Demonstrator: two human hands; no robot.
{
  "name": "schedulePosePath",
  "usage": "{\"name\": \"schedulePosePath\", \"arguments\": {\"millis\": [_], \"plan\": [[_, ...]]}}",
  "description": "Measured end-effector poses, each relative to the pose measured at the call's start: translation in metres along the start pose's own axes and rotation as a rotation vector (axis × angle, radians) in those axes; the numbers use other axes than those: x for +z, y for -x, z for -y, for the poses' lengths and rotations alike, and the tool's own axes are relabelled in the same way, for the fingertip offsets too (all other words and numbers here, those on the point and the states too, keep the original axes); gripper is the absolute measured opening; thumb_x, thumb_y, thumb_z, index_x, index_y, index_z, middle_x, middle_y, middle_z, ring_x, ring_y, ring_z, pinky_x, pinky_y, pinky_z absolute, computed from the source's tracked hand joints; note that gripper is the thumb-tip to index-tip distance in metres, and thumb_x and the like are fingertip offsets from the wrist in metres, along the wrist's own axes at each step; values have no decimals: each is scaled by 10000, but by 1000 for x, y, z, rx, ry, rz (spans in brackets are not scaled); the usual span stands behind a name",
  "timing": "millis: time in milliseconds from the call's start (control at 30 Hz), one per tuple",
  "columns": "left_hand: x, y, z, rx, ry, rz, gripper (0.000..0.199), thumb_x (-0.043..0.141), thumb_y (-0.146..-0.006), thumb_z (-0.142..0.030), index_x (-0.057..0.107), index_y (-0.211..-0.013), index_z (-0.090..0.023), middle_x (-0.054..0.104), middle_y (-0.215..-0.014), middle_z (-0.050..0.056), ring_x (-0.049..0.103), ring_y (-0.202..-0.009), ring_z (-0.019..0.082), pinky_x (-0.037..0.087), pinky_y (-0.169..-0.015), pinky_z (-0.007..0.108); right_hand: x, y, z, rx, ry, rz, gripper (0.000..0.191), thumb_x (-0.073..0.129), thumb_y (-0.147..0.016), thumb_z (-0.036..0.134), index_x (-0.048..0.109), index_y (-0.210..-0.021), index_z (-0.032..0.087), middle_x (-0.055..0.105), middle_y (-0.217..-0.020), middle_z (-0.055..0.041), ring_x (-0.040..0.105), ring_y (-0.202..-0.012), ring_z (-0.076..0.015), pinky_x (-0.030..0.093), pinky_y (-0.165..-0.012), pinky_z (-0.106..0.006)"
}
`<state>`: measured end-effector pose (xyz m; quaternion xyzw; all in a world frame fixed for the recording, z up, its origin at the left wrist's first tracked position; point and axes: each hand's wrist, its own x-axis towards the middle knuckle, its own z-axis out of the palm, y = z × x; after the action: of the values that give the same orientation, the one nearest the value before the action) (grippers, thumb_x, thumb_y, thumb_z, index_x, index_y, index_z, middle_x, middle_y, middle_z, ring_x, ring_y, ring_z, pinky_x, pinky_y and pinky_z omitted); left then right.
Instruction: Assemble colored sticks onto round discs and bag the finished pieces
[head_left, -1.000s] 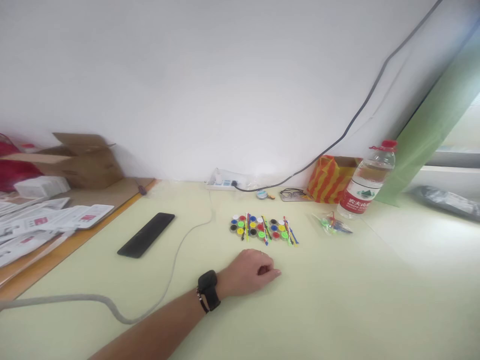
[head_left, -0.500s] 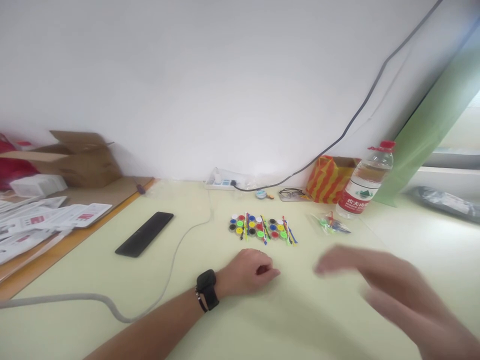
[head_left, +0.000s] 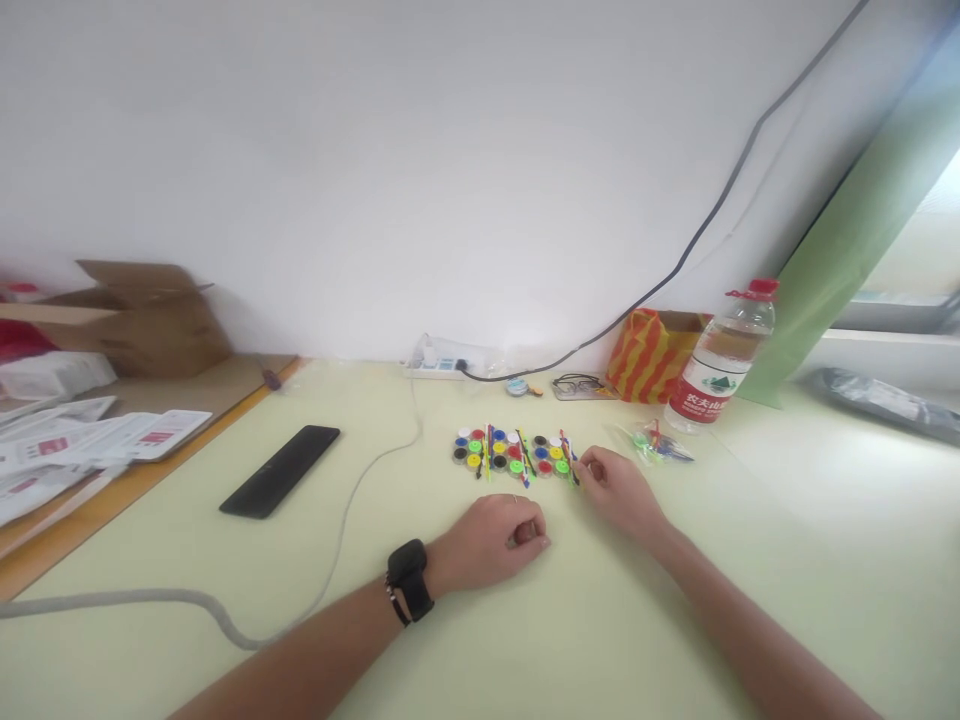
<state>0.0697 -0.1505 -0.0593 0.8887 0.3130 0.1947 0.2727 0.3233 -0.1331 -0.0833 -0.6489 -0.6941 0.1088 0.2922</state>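
Head view, left hand curled, right hand at sticks

Eighteen small round tubs lie in three groups of six; by colour, three white, three red, three blue, three green, three black, three yellow. The thin sticks form three bunches, too fine to count singly. There is one labelled bottle, one striped bag, one pair of glasses, one power strip, one cardboard box, one watch.
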Motion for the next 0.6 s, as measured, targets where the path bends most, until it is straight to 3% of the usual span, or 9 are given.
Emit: {"name": "schedulePosePath", "arguments": {"millis": [300, 600], "plan": [[-1, -1, -1, 7, -12, 4, 23, 623, -893, -237, 622, -882, -217, 568, -690, -40, 501, -671, 135, 349, -635, 257, 14, -2, 8, 17, 124, -63, 118, 510, -891, 276, 555, -796, 222, 623, -728, 3, 546, -652, -164, 307, -572, -263], [-1, -1, -2, -3, -15, 7, 24, 622, -891, -238, 631, -887, -216, 567, -689, -36, 497, -659, 138, 343, -620, 265, 16, -1, 10, 21, 159, -47, 121, 492, -912, 236, 556, -811, 219, 663, -771, -16, 567, -677, -171, 279, -578, -267]]}}
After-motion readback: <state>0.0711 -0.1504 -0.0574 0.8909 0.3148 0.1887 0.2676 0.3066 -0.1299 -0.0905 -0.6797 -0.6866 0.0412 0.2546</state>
